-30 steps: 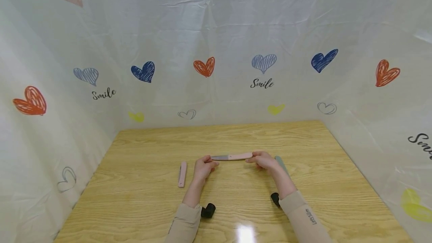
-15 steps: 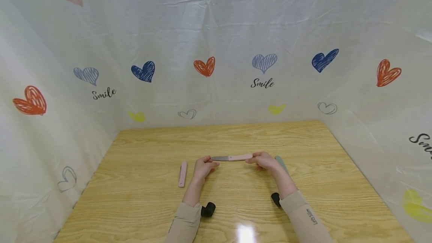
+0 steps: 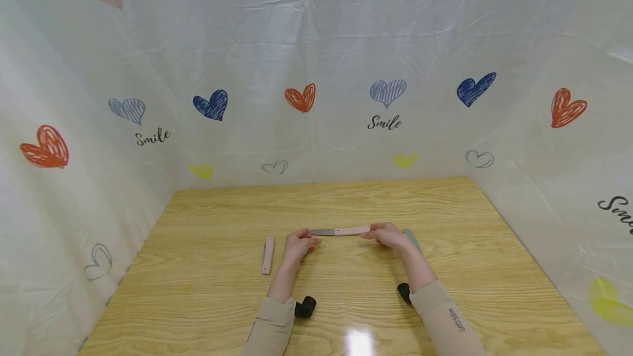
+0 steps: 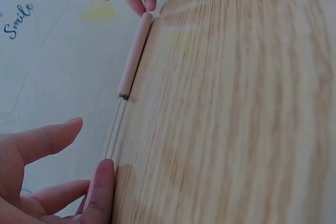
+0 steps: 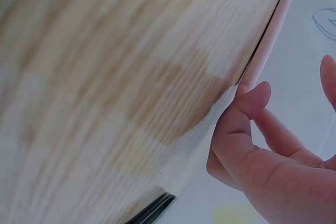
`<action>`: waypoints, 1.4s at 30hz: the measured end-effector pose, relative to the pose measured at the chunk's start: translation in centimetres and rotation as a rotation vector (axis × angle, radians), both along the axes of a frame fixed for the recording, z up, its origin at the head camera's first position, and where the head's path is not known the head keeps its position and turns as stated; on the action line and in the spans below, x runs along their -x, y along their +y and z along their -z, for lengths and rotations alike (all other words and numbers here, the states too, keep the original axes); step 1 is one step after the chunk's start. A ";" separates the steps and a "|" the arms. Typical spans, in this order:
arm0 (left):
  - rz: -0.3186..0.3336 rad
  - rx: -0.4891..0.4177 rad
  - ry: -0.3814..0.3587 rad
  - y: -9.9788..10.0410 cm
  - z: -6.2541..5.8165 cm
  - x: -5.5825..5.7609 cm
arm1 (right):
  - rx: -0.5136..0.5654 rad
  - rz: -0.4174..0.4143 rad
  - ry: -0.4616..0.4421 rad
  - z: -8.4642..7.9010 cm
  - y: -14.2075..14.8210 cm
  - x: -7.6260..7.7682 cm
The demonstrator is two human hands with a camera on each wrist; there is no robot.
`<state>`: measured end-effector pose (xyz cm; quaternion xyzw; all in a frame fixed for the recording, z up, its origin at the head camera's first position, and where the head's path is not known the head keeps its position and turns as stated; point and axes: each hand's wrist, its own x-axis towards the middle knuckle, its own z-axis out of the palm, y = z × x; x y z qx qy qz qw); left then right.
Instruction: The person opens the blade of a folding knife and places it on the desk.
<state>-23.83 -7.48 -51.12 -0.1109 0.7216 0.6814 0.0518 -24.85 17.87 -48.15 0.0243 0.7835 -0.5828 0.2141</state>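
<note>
An unfolded pocket knife [image 3: 350,231] with a pink handle and grey blade lies crosswise on the wooden table, blade toward the left. At the blade's tip, my left hand [image 3: 298,247] touches with a fingertip; its thumb [image 4: 67,130] stands apart from the knife in the left wrist view. My right hand [image 3: 389,235] has fingertips at the end of the handle [image 5: 269,43], its thumb [image 5: 329,80] likewise raised away. Left of my left hand lies a second pink pocket knife [image 3: 267,255], folded. Beside my right wrist is a green pocket knife [image 3: 410,237], partly hidden by the arm.
The wooden table [image 3: 341,284] meets a white curtain [image 3: 341,147] printed with hearts at its back and sides. Black wrist cameras sit at both cuffs, the left camera [image 3: 305,307] and the right camera [image 3: 404,292] close over the tabletop.
</note>
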 end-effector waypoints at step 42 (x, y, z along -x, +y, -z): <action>-0.025 0.214 0.025 -8.8 -4.4 -4.7 | 0.431 -0.098 -0.041 -2.2 -15.4 -4.7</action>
